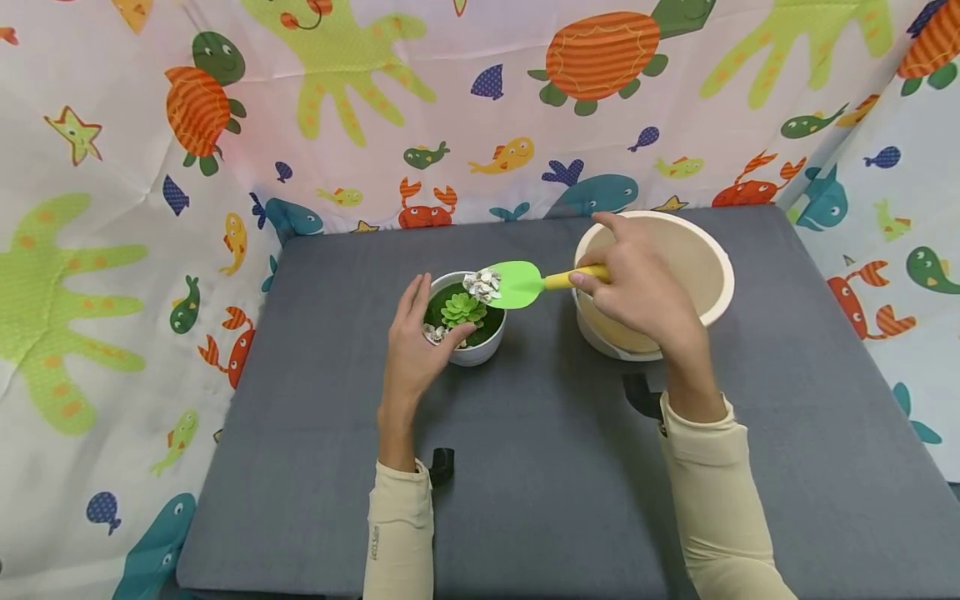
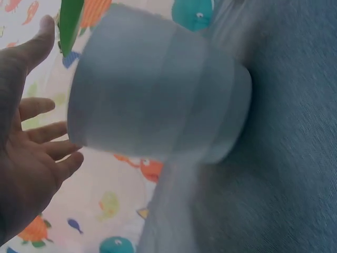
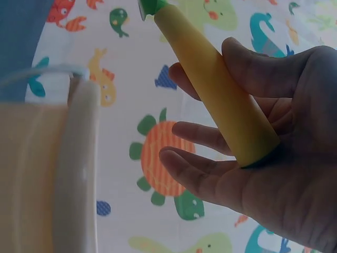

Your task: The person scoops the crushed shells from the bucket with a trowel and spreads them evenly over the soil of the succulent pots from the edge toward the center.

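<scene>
My right hand [image 1: 633,279] grips the yellow handle [image 3: 216,84] of a small garden trowel, its thumb along one side. The trowel's green blade [image 1: 517,284] reaches left over the rim of a white flowerpot [image 1: 477,356], carrying a heap of whitish stone chips [image 1: 482,285] at its tip. Inside the pot is a light green succulent [image 1: 462,309] on a dark green surface, with more pale chips [image 1: 435,334] at the near left. My left hand [image 1: 415,350] is spread around the pot's left side, fingers nearly straight at the rim and thumb over the near edge.
Just right of the pot stands a large cream bucket [image 1: 716,312], partly behind my right hand. Both containers are on a grey-covered table [image 1: 525,467]. A curtain [image 1: 465,92] printed with sea animals rises behind the table and along its sides.
</scene>
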### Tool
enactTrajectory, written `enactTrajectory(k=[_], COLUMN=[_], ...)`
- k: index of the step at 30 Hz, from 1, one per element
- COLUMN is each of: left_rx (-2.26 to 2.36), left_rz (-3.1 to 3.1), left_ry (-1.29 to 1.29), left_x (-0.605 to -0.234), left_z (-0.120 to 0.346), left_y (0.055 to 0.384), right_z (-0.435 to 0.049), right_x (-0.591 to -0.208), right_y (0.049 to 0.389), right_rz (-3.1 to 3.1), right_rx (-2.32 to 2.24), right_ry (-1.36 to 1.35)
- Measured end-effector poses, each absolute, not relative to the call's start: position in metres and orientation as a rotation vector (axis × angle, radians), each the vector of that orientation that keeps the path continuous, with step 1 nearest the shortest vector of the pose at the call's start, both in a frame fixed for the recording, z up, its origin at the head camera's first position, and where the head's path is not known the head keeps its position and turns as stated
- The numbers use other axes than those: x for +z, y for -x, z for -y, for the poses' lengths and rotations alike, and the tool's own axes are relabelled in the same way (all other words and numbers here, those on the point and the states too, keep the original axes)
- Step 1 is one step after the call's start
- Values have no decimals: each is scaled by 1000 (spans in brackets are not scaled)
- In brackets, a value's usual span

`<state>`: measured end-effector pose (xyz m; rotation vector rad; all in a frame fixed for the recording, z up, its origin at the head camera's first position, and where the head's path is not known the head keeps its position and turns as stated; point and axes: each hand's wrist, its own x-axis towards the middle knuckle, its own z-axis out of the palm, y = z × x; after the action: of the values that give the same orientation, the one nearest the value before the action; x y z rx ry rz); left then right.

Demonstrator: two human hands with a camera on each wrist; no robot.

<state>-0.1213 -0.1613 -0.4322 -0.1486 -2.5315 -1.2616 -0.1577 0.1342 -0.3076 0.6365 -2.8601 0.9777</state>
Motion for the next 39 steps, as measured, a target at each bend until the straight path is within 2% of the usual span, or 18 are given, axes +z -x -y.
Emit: enactTrajectory(k=[26, 39], left_rx=[-1348, -1358], left_rz=[2661, 2623], left_ry=[79, 88], left_x=[-449, -452], left_z=[179, 181], left_y=[118, 118], right_z=[-74, -54], right_x=[-317, -313], right_y=[170, 165], right_rz=[2982, 2946], right_rx=[872, 652], right_ry=[-732, -762])
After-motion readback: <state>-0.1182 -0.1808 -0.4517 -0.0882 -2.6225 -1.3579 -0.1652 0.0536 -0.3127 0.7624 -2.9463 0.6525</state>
